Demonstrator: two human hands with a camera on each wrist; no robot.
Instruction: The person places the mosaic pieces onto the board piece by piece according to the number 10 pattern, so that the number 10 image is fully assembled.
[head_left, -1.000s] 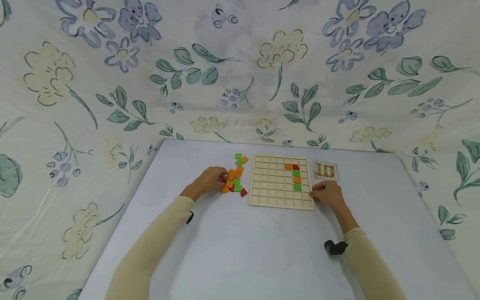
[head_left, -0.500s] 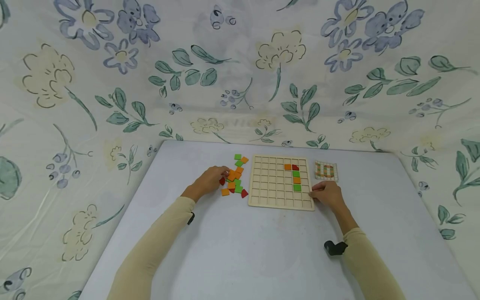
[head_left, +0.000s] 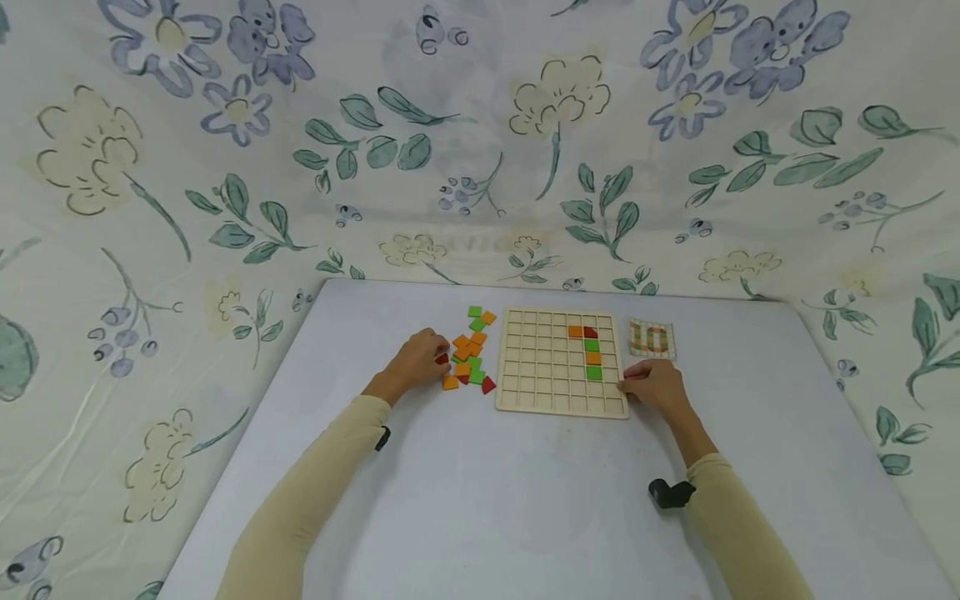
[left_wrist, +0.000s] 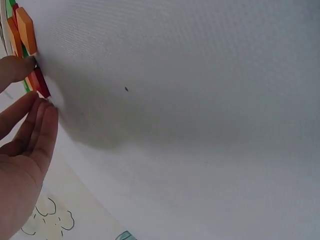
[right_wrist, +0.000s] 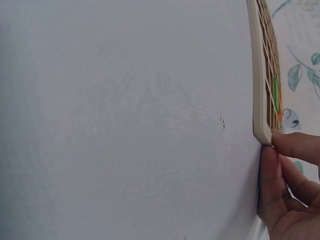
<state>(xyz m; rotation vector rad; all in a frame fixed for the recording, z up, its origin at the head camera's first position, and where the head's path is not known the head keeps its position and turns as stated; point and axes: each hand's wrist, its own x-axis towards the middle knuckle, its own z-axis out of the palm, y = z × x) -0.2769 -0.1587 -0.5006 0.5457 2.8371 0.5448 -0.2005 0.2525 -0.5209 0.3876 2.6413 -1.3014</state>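
My left hand (head_left: 411,362) is at the left side of a loose pile of tiles, with a red tile (head_left: 442,359) between thumb and fingertips. In the left wrist view, that red tile (left_wrist: 40,83) sits between the thumb and the fingers, close to the table. My right hand (head_left: 657,388) grips the right edge of a square wooden grid board (head_left: 540,367). Thumb and fingers pinch the board's corner (right_wrist: 261,132) in the right wrist view. Toward its right side the board bears orange, green and red tiles; the red one has a rounded corner.
Several orange (head_left: 462,369), green (head_left: 476,312) and red (head_left: 488,385) tiles lie left of the board, some overlapping. A small checked pattern card (head_left: 652,339) lies right of the board. Floral cloth (head_left: 480,167) rises behind the white table (head_left: 525,508).
My left hand has drawn slightly left from the orange tiles and now has the red tile between its fingers. The right hand stays on the board's edge.
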